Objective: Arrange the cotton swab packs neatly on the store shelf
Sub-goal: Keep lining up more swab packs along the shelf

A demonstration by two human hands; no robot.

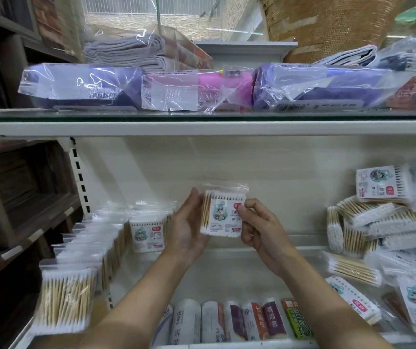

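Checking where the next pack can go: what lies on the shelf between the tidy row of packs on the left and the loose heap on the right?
In the head view, bare shelf floor; only both hands holding one pack hover above it.

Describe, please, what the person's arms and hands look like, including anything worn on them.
Both forearms are bare right to the lower edge of the picture: no sleeves or cuffs show. The left hand and the right hand have no gloves, and no watch, bracelet or ring is visible. The fingernails look short and unpainted.
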